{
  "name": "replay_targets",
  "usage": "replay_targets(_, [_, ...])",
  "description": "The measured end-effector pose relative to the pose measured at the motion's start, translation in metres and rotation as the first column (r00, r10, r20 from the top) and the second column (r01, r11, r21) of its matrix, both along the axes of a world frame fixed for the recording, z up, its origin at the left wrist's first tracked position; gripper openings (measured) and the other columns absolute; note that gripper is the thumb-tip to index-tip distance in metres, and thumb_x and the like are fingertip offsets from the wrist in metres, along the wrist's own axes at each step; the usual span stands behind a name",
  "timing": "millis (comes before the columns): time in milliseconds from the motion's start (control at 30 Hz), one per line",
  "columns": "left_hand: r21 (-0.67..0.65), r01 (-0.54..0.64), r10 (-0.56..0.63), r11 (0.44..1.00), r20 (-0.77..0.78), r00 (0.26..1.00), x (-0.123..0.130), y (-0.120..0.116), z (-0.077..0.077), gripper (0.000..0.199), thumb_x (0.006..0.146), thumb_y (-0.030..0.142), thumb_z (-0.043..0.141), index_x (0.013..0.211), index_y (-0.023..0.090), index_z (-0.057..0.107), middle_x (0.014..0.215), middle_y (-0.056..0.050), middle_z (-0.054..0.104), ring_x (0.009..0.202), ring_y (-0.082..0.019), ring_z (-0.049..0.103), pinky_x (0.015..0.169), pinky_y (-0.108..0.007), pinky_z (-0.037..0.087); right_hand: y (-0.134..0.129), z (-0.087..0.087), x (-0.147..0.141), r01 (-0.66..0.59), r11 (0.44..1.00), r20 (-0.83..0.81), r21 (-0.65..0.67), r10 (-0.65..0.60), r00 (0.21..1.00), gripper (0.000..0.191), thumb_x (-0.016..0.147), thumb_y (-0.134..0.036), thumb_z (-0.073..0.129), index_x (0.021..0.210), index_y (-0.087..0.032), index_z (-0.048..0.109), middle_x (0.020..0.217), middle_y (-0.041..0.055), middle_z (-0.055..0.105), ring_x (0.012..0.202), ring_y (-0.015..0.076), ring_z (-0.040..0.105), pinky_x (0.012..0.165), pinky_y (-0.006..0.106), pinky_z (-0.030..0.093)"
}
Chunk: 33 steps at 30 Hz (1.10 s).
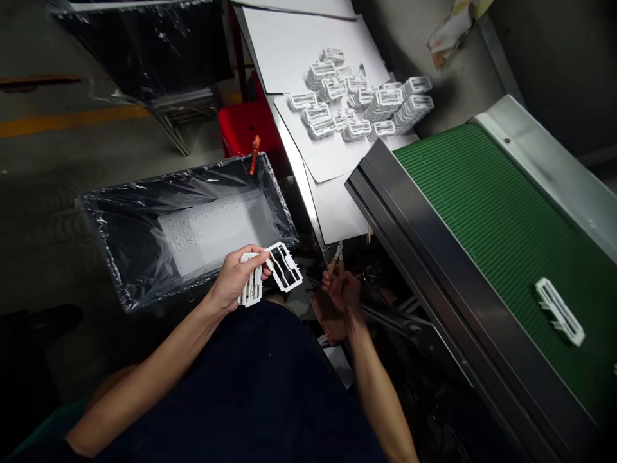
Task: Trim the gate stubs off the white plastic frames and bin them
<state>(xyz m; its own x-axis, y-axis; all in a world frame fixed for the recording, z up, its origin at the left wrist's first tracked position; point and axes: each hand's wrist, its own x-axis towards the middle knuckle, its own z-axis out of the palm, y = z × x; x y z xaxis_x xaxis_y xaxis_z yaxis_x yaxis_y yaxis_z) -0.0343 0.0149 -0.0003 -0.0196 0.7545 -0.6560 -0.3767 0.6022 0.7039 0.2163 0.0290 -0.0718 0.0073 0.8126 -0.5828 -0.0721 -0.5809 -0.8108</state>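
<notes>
In the left hand (pixel 236 280), 2 white frames (pixel 284 267).

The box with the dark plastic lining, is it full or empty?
Neither: the box holds a pale sheet and some flat pieces, well below its rim.

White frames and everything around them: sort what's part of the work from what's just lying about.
Likely in the work:
white frames, left hand
pliers, right hand
stacked frames on white sheets
frame on the green belt
plastic-lined bin

Likely just about:
red stool
orange clip on the bin's rim
</notes>
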Motion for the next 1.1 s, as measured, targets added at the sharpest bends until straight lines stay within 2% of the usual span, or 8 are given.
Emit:
replay_targets(133, [0.016,0.051,-0.051,0.999,0.006,0.999,0.012,0.001,0.000,0.024,0.074,0.035,0.069,0.081,0.014,0.060,0.061,-0.002,0.061,0.055,-0.011,0.056,0.050,-0.017,0.044,-0.050,0.012,-0.011,0.061,0.994,-0.141,-0.096,-0.074,0.987,0.028,0.075,-0.047,0.050,0.071,-0.019,0.049,0.054,-0.0051,0.037,0.041,0.0076,0.031,0.039,0.021,0.027])
replay_targets(233, [0.031,0.094,-0.094,0.995,0.008,0.995,0.020,0.000,0.001,0.024,0.073,0.034,0.070,0.081,0.014,0.060,0.063,-0.002,0.062,0.056,-0.011,0.057,0.052,-0.018,0.045,-0.066,0.026,-0.019,0.112,0.990,-0.180,-0.086,-0.126,0.975,0.028,0.074,-0.044,0.061,0.076,-0.019,0.049,0.059,-0.0052,0.042,0.045,0.0065,0.034,0.042,0.020,0.029])
replay_targets(367, [0.037,0.137,-0.137,0.990,0.006,0.990,0.031,-0.004,0.002,0.025,0.073,0.036,0.069,0.081,0.015,0.060,0.062,-0.002,0.062,0.054,-0.012,0.057,0.049,-0.018,0.044,-0.068,0.050,-0.027,0.164,0.987,-0.193,-0.001,-0.161,0.968,0.028,0.071,-0.038,0.068,0.081,-0.019,0.049,0.071,-0.0016,0.056,0.052,0.0074,0.042,0.051,0.022,0.038])
replay_targets(500, [0.052,0.169,-0.170,0.984,0.014,0.985,0.041,-0.011,0.003,0.025,0.073,0.037,0.069,0.082,0.015,0.059,0.062,-0.001,0.061,0.054,-0.011,0.056,0.050,-0.018,0.044,-0.064,0.065,-0.031,0.152,0.981,-0.103,0.124,-0.139,0.985,0.028,0.070,-0.034,0.070,0.083,-0.019,0.051,0.073,-0.0021,0.056,0.058,0.0088,0.048,0.053,0.022,0.041])
replay_targets(667, [0.088,0.208,-0.211,0.974,0.028,0.977,0.046,-0.016,0.004,0.025,0.077,0.037,0.065,0.084,0.013,0.060,0.064,-0.002,0.061,0.057,-0.011,0.057,0.056,-0.019,0.047,-0.067,0.069,-0.028,0.130,0.964,0.043,0.232,-0.144,0.989,0.027,0.071,-0.030,0.069,0.085,-0.020,0.049,0.069,-0.0037,0.054,0.059,0.0088,0.048,0.058,0.023,0.043])
replay_targets(833, [0.122,0.267,-0.278,0.956,0.077,0.958,0.040,-0.011,0.006,0.025,0.081,0.037,0.061,0.086,0.013,0.059,0.074,-0.005,0.061,0.061,-0.012,0.057,0.057,-0.020,0.048,-0.074,0.074,-0.022,0.119,0.961,0.120,0.250,-0.153,0.981,0.026,0.072,-0.033,0.068,0.082,-0.020,0.048,0.069,-0.0034,0.051,0.058,0.0087,0.046,0.055,0.022,0.042])
replay_targets(933, [0.142,0.356,-0.367,0.923,0.054,0.929,0.034,-0.006,0.008,0.026,0.080,0.038,0.062,0.085,0.013,0.060,0.074,-0.005,0.059,0.059,-0.012,0.055,0.052,-0.020,0.045,-0.077,0.076,-0.020,0.131,0.959,0.123,0.250,-0.166,0.978,0.028,0.070,-0.035,0.069,0.082,-0.020,0.049,0.070,-0.0027,0.052,0.059,0.0097,0.047,0.055,0.023,0.042])
replay_targets(1100, [0.155,0.521,-0.523,0.839,-0.030,0.852,0.029,0.005,0.012,0.030,0.080,0.044,0.059,0.087,0.015,0.061,0.057,-0.002,0.054,0.048,-0.012,0.048,0.041,-0.019,0.034,-0.080,0.074,-0.017,0.135,0.954,0.092,0.266,-0.165,0.982,0.026,0.071,-0.032,0.069,0.084,-0.020,0.049,0.071,-0.0028,0.053,0.063,0.0103,0.049,0.061,0.024,0.044])
